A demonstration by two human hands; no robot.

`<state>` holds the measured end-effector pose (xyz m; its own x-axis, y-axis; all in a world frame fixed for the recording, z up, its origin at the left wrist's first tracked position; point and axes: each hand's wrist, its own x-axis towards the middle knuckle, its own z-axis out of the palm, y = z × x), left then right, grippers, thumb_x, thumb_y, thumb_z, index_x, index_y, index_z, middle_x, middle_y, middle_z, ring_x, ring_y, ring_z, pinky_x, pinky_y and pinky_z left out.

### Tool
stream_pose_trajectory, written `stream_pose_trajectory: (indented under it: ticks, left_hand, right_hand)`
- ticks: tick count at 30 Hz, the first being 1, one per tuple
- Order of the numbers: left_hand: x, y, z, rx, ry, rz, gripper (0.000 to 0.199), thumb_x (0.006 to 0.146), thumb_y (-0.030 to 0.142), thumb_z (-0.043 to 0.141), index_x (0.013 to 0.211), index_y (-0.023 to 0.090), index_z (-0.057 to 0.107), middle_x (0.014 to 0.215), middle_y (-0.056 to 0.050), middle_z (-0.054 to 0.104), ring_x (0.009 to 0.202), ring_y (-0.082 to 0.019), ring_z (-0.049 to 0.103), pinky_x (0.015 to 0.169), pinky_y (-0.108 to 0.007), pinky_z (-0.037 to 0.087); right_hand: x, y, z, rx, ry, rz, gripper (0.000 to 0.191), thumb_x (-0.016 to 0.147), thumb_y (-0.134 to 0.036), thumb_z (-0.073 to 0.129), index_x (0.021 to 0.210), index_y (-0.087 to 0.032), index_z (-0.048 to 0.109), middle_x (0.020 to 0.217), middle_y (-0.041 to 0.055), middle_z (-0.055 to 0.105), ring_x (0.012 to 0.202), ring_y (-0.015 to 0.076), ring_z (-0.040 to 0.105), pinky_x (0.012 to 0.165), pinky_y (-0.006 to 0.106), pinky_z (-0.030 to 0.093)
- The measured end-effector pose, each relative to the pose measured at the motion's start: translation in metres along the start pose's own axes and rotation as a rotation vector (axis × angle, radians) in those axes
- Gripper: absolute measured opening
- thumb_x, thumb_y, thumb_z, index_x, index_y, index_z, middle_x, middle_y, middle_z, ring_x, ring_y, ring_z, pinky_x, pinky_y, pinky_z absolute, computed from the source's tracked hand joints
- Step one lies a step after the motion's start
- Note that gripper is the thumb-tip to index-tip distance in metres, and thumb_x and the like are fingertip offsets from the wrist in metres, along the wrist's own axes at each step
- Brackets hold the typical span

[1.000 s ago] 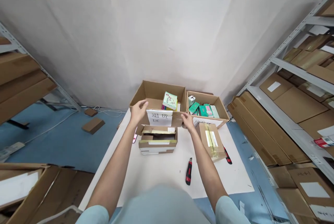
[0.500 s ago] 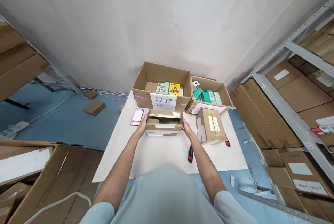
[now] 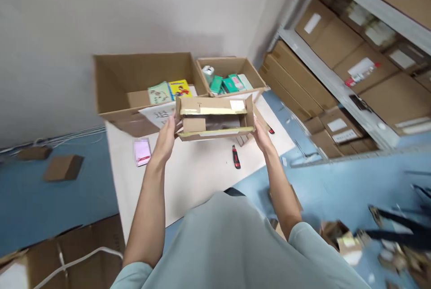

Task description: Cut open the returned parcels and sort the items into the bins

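My left hand (image 3: 164, 141) grips the left end of a small cardboard box (image 3: 213, 106), and my right hand (image 3: 261, 136) clasps its right end. Raised above the white table, the box has its top open; the flaps carry yellowish tape and brown cardboard shows inside. Below it lies a red and black utility knife (image 3: 236, 157), nearer my right hand. A phone (image 3: 142, 150) rests on the table just left of my left hand. Another taped box is mostly hidden behind the held one.
A large open carton (image 3: 117, 117) with books (image 3: 180, 88) stands by the wall. Beside it, a smaller carton (image 3: 249, 69) holds several green packets (image 3: 230, 84). Shelving (image 3: 323, 65) full of boxes lines the right. Cardboard pieces (image 3: 63, 167) and loose boxes (image 3: 336, 231) lie on the blue floor.
Both hands have lifted the open box off the table. My view has swung right, showing more shelving and floor there. The other taped box is now largely covered.
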<state>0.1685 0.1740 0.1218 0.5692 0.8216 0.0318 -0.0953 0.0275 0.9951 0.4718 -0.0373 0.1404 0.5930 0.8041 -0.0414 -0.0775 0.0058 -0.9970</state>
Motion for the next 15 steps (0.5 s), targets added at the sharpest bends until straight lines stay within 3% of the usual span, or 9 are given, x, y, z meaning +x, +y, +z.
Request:
stream_pose_trajectory:
  ticks: [4, 7, 10, 15]
  left_hand:
    - [0.024, 0.015, 0.073, -0.137, -0.269, 0.093, 0.081, 0.111, 0.088, 0.041, 0.174, 0.040, 0.055, 0.172, -0.008, 0.063, 0.163, -0.037, 0.058, 0.133, -0.062, 0.049]
    - [0.029, 0.019, 0.136, -0.195, -0.434, 0.078, 0.084, 0.108, 0.091, 0.044, 0.169, 0.036, 0.062, 0.174, -0.011, 0.062, 0.164, -0.040, 0.056, 0.134, -0.066, 0.047]
    - [0.021, 0.016, 0.203, -0.227, -0.555, 0.027, 0.084, 0.106, 0.092, 0.049, 0.164, 0.033, 0.066, 0.172, -0.012, 0.063, 0.163, -0.040, 0.057, 0.131, -0.064, 0.050]
    - [-0.009, -0.012, 0.314, -0.237, -0.703, -0.081, 0.077, 0.106, 0.087, 0.059, 0.160, 0.034, 0.068, 0.167, -0.009, 0.068, 0.155, -0.035, 0.065, 0.126, -0.052, 0.058]
  right_hand:
    - [-0.055, -0.041, -0.068, -0.018, 0.216, -0.082, 0.063, 0.103, -0.076, 0.069, 0.144, -0.030, 0.078, 0.153, 0.0037, 0.077, 0.154, 0.0273, 0.062, 0.126, 0.042, 0.057]
    - [-0.106, -0.053, -0.122, -0.046, 0.423, -0.097, 0.058, 0.098, -0.080, 0.073, 0.127, -0.031, 0.084, 0.134, 0.0023, 0.083, 0.143, 0.0268, 0.070, 0.117, 0.040, 0.063]
    - [-0.159, -0.054, -0.170, -0.071, 0.601, -0.101, 0.055, 0.097, -0.080, 0.072, 0.121, -0.032, 0.084, 0.121, 0.0020, 0.084, 0.135, 0.0253, 0.073, 0.109, 0.036, 0.066]
    - [-0.235, -0.037, -0.237, -0.073, 0.838, -0.061, 0.057, 0.096, -0.079, 0.072, 0.127, -0.033, 0.082, 0.133, 0.0037, 0.082, 0.134, 0.0263, 0.072, 0.108, 0.039, 0.067]
